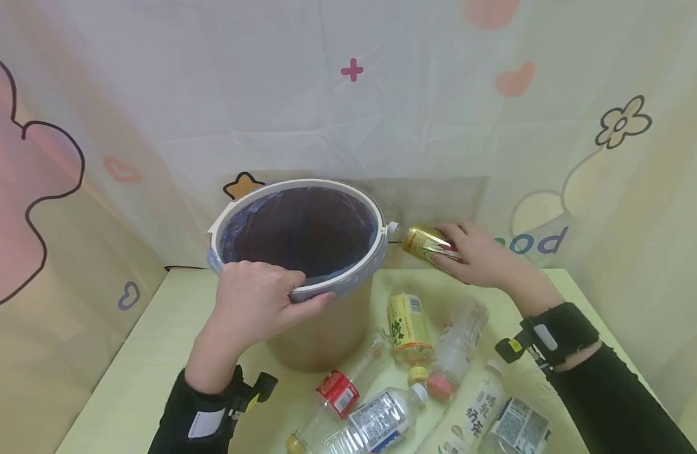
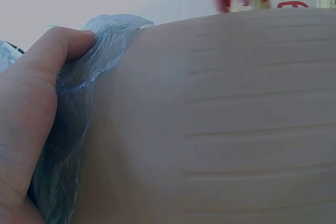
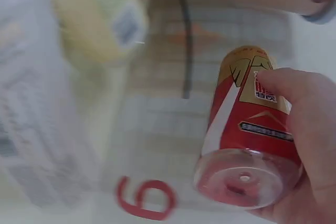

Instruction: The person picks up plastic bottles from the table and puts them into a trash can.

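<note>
Now L hand [image 1: 259, 299] grips the lined bin [image 1: 322, 334] by its rim, ctr frame; R hand [image 1: 481, 257], right of ctr, has fingers curled round a gold-red btl [image 1: 423, 243]; more btls [image 1: 460, 337] on desk [image 1: 138, 366], lower rt.

My left hand [image 1: 258, 299] grips the near rim of the lined bin [image 1: 326, 334]. My right hand [image 1: 481, 255] holds a gold bottle [image 1: 421, 243] beside it; more bottles [image 1: 408, 325] lie on the desk [image 1: 150, 353].
</note>
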{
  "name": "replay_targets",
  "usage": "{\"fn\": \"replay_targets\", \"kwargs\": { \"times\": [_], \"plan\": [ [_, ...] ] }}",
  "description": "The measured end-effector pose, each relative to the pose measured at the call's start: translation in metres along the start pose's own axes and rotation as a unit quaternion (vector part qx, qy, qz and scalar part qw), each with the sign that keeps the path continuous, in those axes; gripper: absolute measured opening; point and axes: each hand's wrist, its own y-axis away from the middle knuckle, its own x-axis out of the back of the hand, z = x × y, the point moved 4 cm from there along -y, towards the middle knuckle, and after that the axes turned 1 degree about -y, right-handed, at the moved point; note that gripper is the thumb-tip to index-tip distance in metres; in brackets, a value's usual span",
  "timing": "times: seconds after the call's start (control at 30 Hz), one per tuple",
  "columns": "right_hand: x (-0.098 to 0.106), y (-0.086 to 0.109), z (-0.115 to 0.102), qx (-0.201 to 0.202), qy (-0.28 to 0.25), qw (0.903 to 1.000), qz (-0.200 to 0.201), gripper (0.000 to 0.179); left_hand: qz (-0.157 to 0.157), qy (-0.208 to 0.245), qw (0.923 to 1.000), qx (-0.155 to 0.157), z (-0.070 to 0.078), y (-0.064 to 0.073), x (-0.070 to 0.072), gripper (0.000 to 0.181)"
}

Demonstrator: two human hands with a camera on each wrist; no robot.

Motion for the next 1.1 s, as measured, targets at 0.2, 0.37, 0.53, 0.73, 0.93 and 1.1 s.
{"fn": "replay_targets", "kwargs": {
  "times": [0.2, 0.37, 0.53, 0.73, 0.93, 1.1],
  "plan": [
    [0.035, -0.004, -0.006, -0.069, -0.003, 0.9972, 0.028, 0.060, -0.004, 0.000, 1.0000, 0.003, -0.001, 0.000, 0.000, 0.060],
    [0.054, -0.007, -0.018, -0.100, -0.006, 0.9925, 0.070, 0.064, -0.002, 0.002, 1.0000, 0.000, 0.001, 0.000, -0.001, 0.060],
    [0.068, -0.019, -0.043, -0.086, 0.009, 0.9870, 0.135, 0.066, -0.004, 0.002, 1.0000, -0.001, 0.002, 0.000, -0.002, 0.060],
    [0.083, -0.040, -0.087, -0.055, -0.007, 0.9803, 0.189, 0.068, -0.007, 0.007, 0.9999, -0.002, 0.002, -0.001, -0.002, 0.059],
    [0.085, -0.071, -0.136, 0.041, -0.020, 0.9750, 0.218, 0.068, -0.007, 0.006, 0.9999, -0.004, 0.001, -0.002, 0.000, 0.058],
    [0.072, -0.097, -0.164, 0.076, -0.037, 0.9724, 0.217, 0.068, -0.018, 0.007, 0.9998, -0.003, 0.000, -0.002, 0.002, 0.058]
  ]
}}
